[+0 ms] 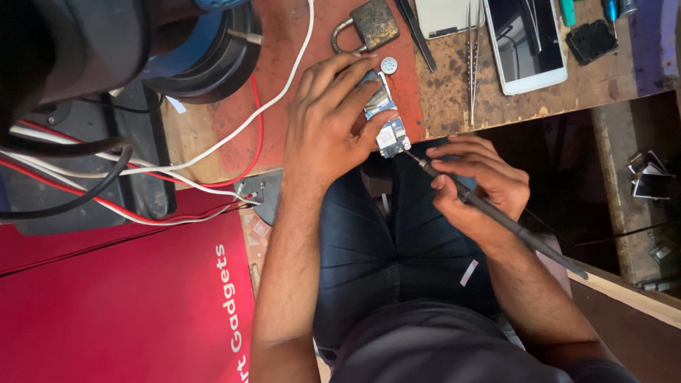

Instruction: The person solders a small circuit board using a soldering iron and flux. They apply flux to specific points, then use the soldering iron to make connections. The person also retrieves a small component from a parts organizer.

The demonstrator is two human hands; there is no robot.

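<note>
Item: small blue circuit board point(386, 120) at the workbench point(454, 99) edge, just below the brass padlock point(369, 27), pinned flat under pressed left hand point(330, 124) fingers; right hand point(479, 184) pinches 1 soldering iron point(496, 216), tip best touched briefly, steadily.

An electronics repair workshop: a worn wooden table point(454, 99) carries steel tweezers point(472, 64), a white-framed smartphone point(526, 44) and tangled red and white wires point(177, 174).

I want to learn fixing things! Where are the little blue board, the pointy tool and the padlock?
little blue board point(392, 135), head view, on its lower end.
pointy tool point(496, 216), head view, mid-handle.
padlock point(376, 24), head view, on its body.
</note>
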